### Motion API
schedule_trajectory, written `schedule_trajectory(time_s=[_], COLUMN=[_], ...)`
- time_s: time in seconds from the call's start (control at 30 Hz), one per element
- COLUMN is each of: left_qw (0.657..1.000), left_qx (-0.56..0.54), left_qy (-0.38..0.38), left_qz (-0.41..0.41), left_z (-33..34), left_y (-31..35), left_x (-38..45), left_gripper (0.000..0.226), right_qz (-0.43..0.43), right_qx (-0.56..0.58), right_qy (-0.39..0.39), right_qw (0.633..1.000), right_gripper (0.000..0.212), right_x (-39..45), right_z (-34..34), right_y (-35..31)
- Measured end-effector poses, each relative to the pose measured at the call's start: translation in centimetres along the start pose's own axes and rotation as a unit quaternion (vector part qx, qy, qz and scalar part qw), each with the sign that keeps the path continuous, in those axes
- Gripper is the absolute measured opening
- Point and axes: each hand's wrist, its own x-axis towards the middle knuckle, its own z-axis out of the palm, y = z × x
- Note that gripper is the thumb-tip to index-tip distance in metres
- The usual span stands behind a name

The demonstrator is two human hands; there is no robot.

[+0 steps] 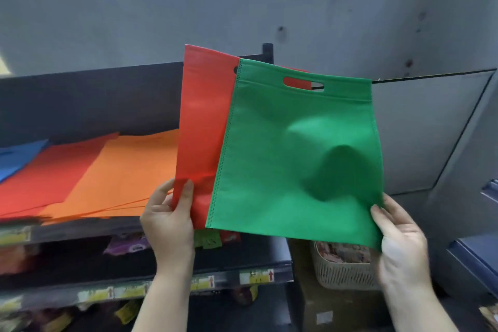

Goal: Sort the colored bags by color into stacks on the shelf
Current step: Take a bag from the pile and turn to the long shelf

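Head view, items held:
- Green bag (296, 159): flat, handle slot uppermost, held up in front of the shelf (89, 228). Your right hand (398, 245) pinches its lower right corner, thumb on the front face. Judged: raised this way so you can read its colour and peel it off the bag behind.
- Red bag (200, 127): just behind the green one and overlapped by it, fanned out to the left. Your left hand (168, 219) pinches its lower left edge, thumb in front. The hands are apart, one bag each, which suggests you are separating the pair before placing either.

Head view, stacks on the shelf:
- Orange stack (124, 175): nearest the held bags.
- Red stack (51, 172): left of the orange and partly tucked under it; the likely home for your red bag.
- Blue stack (16, 156): far left, cut off by the frame edge.
- No green stack is visible; whether one lies behind the held bags cannot be told.

Head view, surroundings:
- Shelf upright (267, 52): stands behind the held bags.
- Woven basket (342, 269): below the green bag, right of the shelf.
- Lower shelf rails carry yellow price tags (257, 276).
- Obstruction: the raised bags hide the shelf's right end from you.
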Motion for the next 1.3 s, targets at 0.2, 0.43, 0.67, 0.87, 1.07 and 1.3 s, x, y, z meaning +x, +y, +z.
schedule_trajectory(time_s=[0.2, 0.43, 0.67, 0.87, 1.07, 1.3], left_qw=[0.997, 0.991, 0.986, 0.984, 0.974, 0.937], left_qx=[0.034, 0.066, 0.095, 0.138, 0.215, 0.339], left_qy=[0.053, 0.1, 0.122, 0.106, 0.075, 0.077], left_qz=[0.038, 0.062, 0.058, 0.042, 0.017, -0.031], left_z=[-9.4, -20.9, -29.1, -32.6, -34.3, -35.3], left_y=[1.8, 3.8, 4.7, 4.5, 2.6, 0.1], left_x=[5.3, 11.4, 18.1, 24.2, 28.2, 31.6], left_gripper=[0.011, 0.018, 0.022, 0.006, 0.006, 0.009], right_qz=[0.062, 0.096, 0.135, 0.145, 0.143, 0.142], right_qx=[0.022, 0.046, 0.074, 0.091, 0.108, 0.091], right_qy=[-0.049, -0.104, -0.16, -0.185, -0.186, -0.21], right_qw=[0.997, 0.989, 0.975, 0.968, 0.966, 0.963], right_gripper=[0.041, 0.034, 0.037, 0.031, 0.031, 0.03], right_x=[-4.4, -10.5, -15.0, -15.5, -14.0, -13.5], right_z=[7.8, 17.1, 25.9, 31.4, 35.7, 39.9], right_y=[5.1, 10.8, 16.0, 18.1, 18.9, 21.7])
